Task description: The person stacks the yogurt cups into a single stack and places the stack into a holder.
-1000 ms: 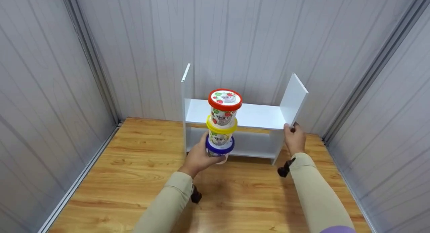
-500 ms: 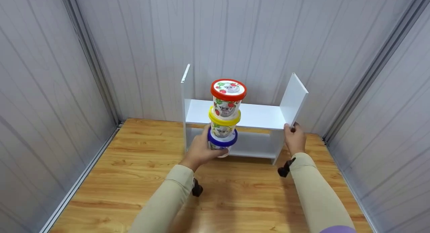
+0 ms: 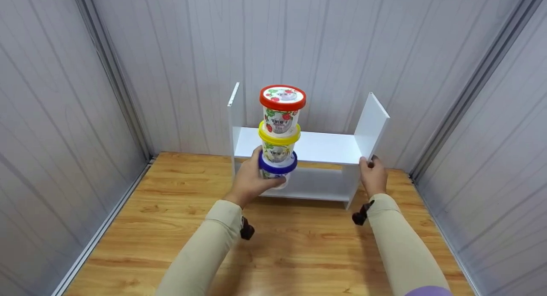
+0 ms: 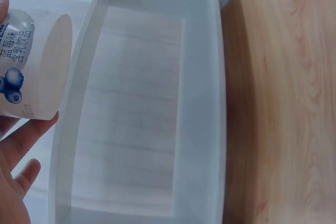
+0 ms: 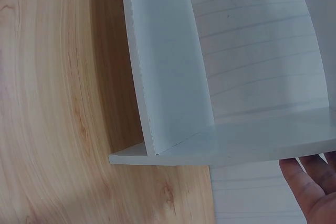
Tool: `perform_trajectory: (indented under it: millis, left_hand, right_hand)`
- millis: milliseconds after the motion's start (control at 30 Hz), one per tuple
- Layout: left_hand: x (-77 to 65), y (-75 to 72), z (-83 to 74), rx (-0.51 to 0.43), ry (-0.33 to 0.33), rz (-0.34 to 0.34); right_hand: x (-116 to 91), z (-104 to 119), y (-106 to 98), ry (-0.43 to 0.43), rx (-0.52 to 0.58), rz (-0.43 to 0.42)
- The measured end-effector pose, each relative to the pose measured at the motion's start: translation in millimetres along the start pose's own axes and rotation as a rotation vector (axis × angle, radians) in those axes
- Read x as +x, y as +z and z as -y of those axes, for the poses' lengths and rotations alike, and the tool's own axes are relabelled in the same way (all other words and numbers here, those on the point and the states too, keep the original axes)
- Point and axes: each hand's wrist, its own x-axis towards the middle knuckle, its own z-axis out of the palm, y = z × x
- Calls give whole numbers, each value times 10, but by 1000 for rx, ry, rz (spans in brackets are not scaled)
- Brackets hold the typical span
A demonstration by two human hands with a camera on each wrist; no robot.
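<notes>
In the head view my left hand [image 3: 249, 183] grips the blue-lidded drink cup [image 3: 277, 167], the lowest of a stack of three. On it stands a yellow-lidded cup [image 3: 278, 152], and a red-lidded cup [image 3: 280, 120] tops the stack. The stack is held up in front of a small white shelf unit [image 3: 329, 147]. From the left wrist, the lowest cup [image 4: 34, 77] shows blueberries on its side and its bare base, apart from the shelf. My right hand [image 3: 374, 176] holds the right side panel [image 3: 372, 125] near the upper board; its fingers [image 5: 310, 187] touch the panel's edge.
The shelf unit stands on a wood-grain surface [image 3: 171, 227], close to the pale panelled back wall [image 3: 192, 74]. Its two side panels rise above the upper board, and a lower board [image 3: 316, 197] lies beneath. Grey metal trim [image 3: 115, 74] runs along the left corner.
My left hand has lifted the cup stack higher and farther forward, shifting slightly right and then back left. The right hand stays on the shelf's side panel.
</notes>
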Motion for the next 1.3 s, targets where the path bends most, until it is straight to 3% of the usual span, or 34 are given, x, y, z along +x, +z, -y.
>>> perform_trajectory:
  millis: [267,567,733,1067,1300]
  left_hand:
    - [129,-147,-89,54,-1,-3]
    - [230,-189,-183,85,-28,16]
    - [264,-176,-211,103,-62,10]
    - [326,-108,-247,33,-91,36]
    - [402,-36,-194,31,-94,27]
  right_hand:
    - [-11,-6,23,10,12,15]
    - [-21,-23,37,4,0,21]
    - [-53,-19,58,8,16,28]
    - [-79,-11,75,-16,6,6]
    - [-83,7,79,-23,1,-7]
